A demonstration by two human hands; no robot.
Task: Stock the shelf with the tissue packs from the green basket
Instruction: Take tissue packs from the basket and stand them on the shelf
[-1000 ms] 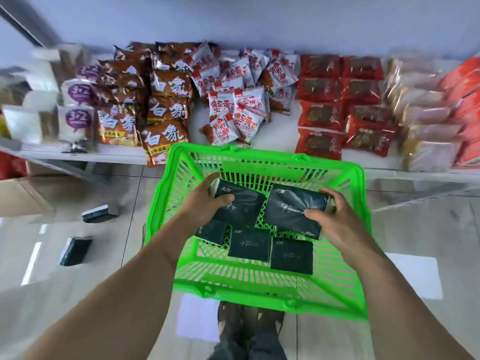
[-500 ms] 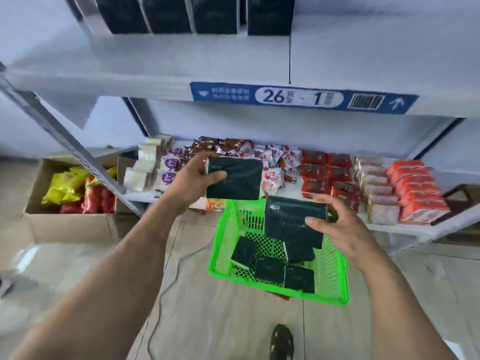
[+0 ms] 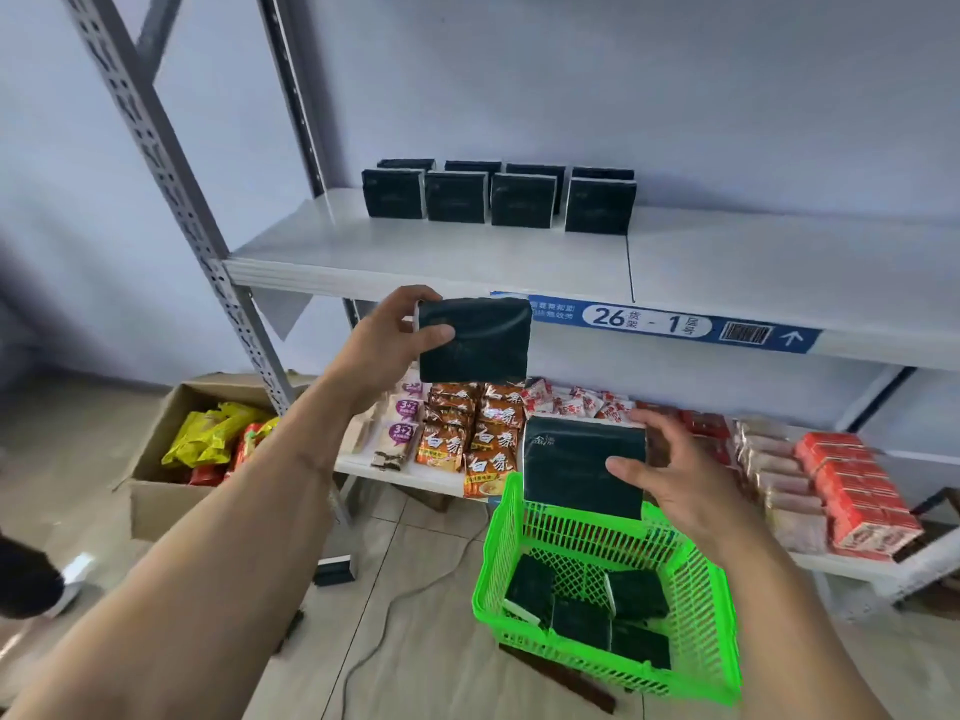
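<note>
Both hands higher than 0.5 s ago: left hand [image 3: 387,343] grips a tissue pack [image 3: 475,340] at the upper shelf [image 3: 431,257] edge; right hand [image 3: 675,472] pinches a second pack [image 3: 576,462] over the green basket [image 3: 691,662]. Basket holds several packs; shelf front bare before the back rows of packs [image 3: 498,197].

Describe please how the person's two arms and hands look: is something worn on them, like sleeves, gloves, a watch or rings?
Both forearms are bare as far as the picture shows; no sleeve comes into view. The left hand and the right hand wear no gloves. No watch, bracelet or ring shows on the visible sides of the wrists and fingers.
</note>
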